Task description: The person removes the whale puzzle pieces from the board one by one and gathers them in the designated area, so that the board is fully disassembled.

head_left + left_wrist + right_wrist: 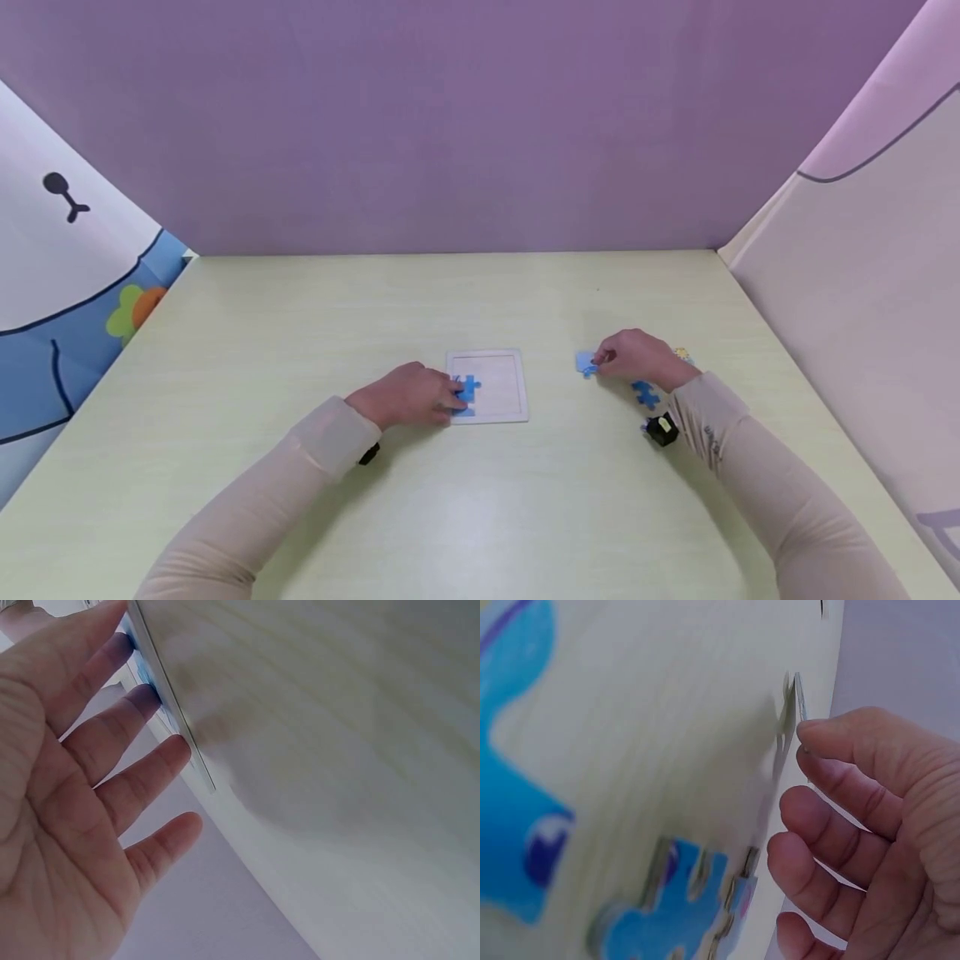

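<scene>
A square white puzzle frame (pixel 522 383) lies mid-table with blue jigsaw pieces (pixel 468 388) along its left side. My left hand (pixel 412 395) reaches over the frame's left edge, its fingertips on those pieces. In the left wrist view the fingers (pixel 112 735) are spread and nearly straight, curled around nothing. To the right, my right hand (pixel 636 357) pinches a light blue puzzle piece (pixel 586 363) between thumb and forefinger. That puzzle piece (pixel 801 697) appears edge-on in the right wrist view, tilted up from the tabletop.
Loose blue puzzle pieces (pixel 646 394) lie under and beside the right forearm, and a yellow-patterned piece (pixel 682 354) shows behind the wrist. A purple panel (pixel 465 125) stands along the table's back edge, with printed panels (pixel 862 317) at both sides.
</scene>
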Tool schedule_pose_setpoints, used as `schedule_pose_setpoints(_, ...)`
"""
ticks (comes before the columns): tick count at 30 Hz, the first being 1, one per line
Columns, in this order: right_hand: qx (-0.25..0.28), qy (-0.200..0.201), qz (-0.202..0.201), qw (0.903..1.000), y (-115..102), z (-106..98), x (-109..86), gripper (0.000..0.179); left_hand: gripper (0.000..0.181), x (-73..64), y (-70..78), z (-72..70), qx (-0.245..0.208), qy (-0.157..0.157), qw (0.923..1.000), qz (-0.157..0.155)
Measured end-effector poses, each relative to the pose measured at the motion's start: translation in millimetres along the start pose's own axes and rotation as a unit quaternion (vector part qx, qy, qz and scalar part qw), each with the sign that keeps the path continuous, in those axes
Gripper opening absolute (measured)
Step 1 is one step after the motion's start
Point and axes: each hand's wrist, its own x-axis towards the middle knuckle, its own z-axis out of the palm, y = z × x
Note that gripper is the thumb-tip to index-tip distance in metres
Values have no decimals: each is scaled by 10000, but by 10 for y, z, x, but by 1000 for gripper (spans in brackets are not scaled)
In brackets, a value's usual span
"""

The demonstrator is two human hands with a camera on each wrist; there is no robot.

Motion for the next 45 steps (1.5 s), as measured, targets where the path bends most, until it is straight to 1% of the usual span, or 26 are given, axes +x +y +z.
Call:
schedule_pose_setpoints(6,69,-27,4,10000,14,-38,-17,13,31,-2,6,-2,21,30,10000,1)
schedule_pose_setpoints(13,62,-64,107,9999,61,-42,-13,13,32,12,2,-1,-49,61,10000,24)
schedule_pose_setpoints(22,152,-119,268,9995,50,-33,-22,11,34,-2,8,-7,124,55,9998,134)
schedule_pose_setpoints(31,252,-82,329,9991,59,-49,-42,18,34,6,11,-19,109,55,9997,206)
schedule_pose_setpoints(35,232,55,261,9994,11,-61,-53,18,33,13,11,-27,224,72,9994,267)
schedule_pose_setpoints(39,164,131,88,9997,-79,-63,-38,19,33,15,10,-34,341,66,9989,304)
schedule_pose_setpoints(45,123,63,-164,9998,-281,-29,40,24,33,9,26,-38,505,103,9981,341)
